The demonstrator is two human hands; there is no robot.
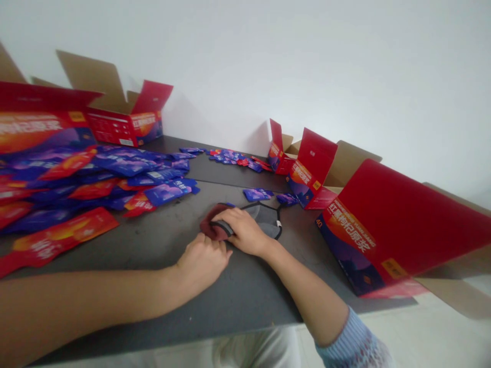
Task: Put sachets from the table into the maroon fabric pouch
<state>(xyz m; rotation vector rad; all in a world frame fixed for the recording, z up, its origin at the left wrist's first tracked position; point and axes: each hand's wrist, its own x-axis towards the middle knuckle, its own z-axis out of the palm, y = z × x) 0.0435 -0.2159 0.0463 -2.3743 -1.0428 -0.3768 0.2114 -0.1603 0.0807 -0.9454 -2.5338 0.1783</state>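
Note:
A maroon, soft-looking piece with a dark curved edge (pixel 215 221) lies under my hands at the middle of the table. My right hand (pixel 245 230) is closed over it, fingers bent around the dark edge. Just below, my left hand (pixel 204 259) is curled with its knuckles up, touching the lower side of the same piece; its fingertips are hidden. Beside my right hand lies a grey fabric piece with black edging (pixel 268 219) and a small white tag. Whether the two pieces are joined, I cannot tell.
A heap of blue and red sachets (pixel 95 174) spreads across the left. More sachets (pixel 238 157) lie at the back. Open red cartons stand behind the heap (pixel 115 128) and on the right (pixel 353 230). The dark table's (pixel 172 327) front edge runs below my arms.

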